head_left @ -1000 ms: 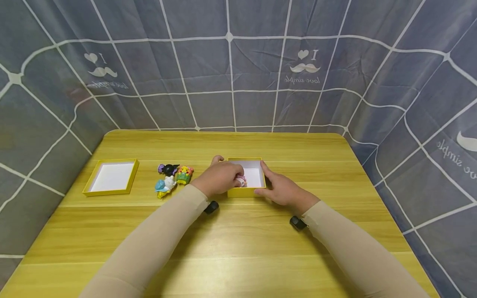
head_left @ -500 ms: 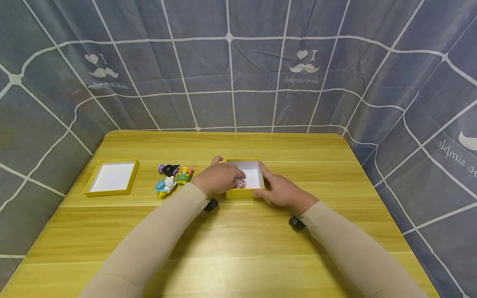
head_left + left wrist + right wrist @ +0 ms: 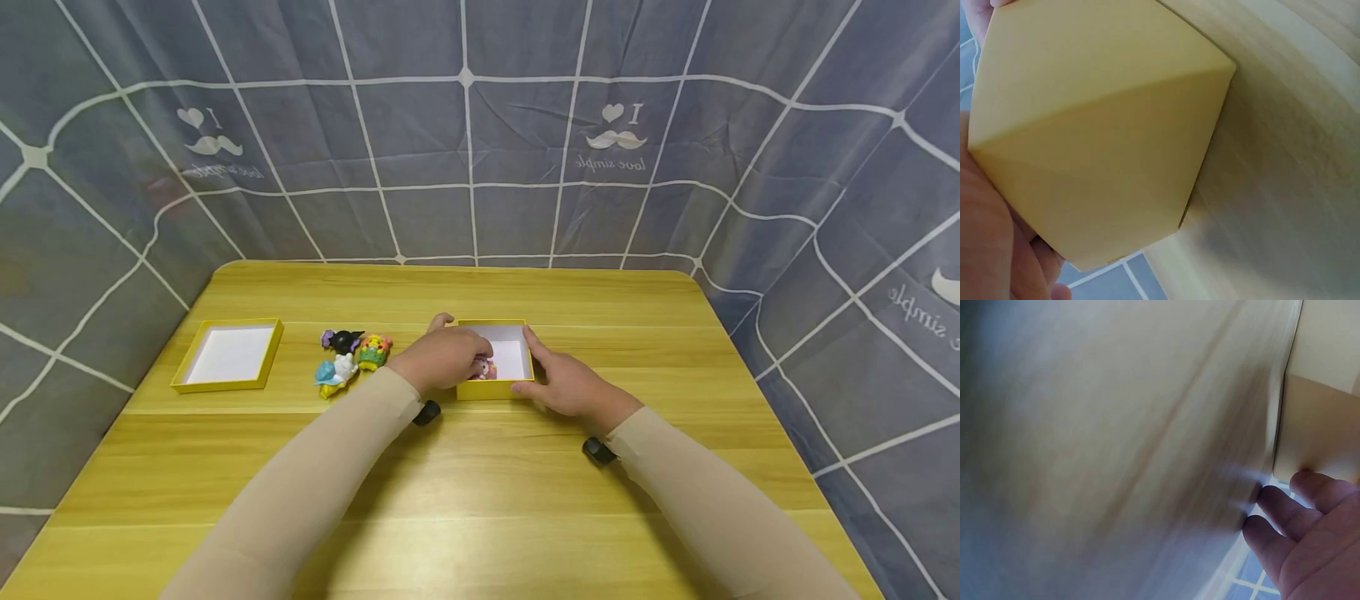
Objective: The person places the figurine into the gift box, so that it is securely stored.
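A yellow open box point(image 3: 495, 389) with a white inside stands mid-table. My left hand point(image 3: 442, 358) reaches over its left wall, fingertips bent down onto a small pink-and-white figurine point(image 3: 486, 368) inside at the front left. Part of the figurine is hidden under the fingers. My right hand point(image 3: 566, 382) holds the box at its right side, thumb by the front corner and fingers along the right wall. In the left wrist view the box's outer walls point(image 3: 1097, 150) fill the middle. The right wrist view shows fingertips point(image 3: 1310, 487) against the box's far corner.
Left of the box lie several more figurines: a black-and-purple one point(image 3: 343, 342), a green-and-yellow one point(image 3: 372, 353) and a blue-and-white one point(image 3: 335, 373). Farther left a shallow yellow lid point(image 3: 258, 375) lies with its white inside up. A grey grid-patterned curtain point(image 3: 420, 150) surrounds the wooden table point(image 3: 480, 500).
The figurine in the box has shifted slightly under the left fingertips and its position looks a little lower. Both hands stay nearly in place.
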Available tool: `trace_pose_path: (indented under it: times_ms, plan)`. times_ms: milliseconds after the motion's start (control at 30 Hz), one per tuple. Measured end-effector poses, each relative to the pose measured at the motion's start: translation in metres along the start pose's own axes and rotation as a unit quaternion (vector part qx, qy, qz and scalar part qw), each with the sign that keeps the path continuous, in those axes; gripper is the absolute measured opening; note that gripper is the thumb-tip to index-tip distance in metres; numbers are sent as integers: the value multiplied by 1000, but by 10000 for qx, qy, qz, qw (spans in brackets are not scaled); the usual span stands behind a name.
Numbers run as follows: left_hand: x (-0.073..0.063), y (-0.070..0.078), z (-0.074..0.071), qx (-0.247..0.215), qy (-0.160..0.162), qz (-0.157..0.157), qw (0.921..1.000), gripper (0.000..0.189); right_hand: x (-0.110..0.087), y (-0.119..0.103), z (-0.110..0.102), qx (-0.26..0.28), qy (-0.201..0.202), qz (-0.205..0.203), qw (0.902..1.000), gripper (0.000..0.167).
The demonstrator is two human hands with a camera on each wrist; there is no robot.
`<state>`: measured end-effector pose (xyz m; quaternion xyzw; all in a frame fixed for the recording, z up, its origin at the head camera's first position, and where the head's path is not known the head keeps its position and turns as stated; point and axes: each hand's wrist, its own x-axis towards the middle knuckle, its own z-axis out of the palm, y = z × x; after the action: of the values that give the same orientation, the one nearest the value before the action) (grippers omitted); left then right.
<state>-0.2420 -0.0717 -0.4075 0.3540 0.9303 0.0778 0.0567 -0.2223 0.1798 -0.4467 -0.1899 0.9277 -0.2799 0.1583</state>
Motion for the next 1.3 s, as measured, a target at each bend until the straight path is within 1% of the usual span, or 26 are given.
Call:
trace_pose_path:
  times_ms: [167, 333, 467, 567, 700, 833, 967, 1167, 1300]
  plan:
    - [-2, 0, -1, -26, 26, -23, 10000, 11, 1, -2, 0, 8, -1, -21, 10000, 110]
    - [-3, 0, -1, -78, -30, -106, 9999, 11, 1, -2, 0, 24, -20, -34, 10000, 110]
    - [-3, -1, -1, -110, -21, -121, 9999, 15, 1, -2, 0, 31, -47, -17, 10000, 110]
    - [-5, -3, -1, -188, 84, -75, 9998, 20, 0, -2, -1, -9, -53, -29, 10000, 110]
    - [-13, -8, -3, -340, 367, -53, 9987, 28, 0, -2, -2, 26, -66, -3, 10000, 110]
    - [-24, -18, -6, -384, 742, -120, 9964, 34, 0, -2, -3, 62, -89, 18, 9999, 109]
    - [-39, -34, -10, -266, 966, -268, 9946, 39, 1, -2, -4, 23, -81, -2, 10000, 109]
    - [-66, -62, -18, -281, 1004, -702, 9921, 45, 1, -2, -5, 34, -101, 4, 9999, 110]
    - [-85, -78, -23, -312, 895, -1021, 9903, 48, 0, -2, -7, 13, -101, -7, 9999, 111]
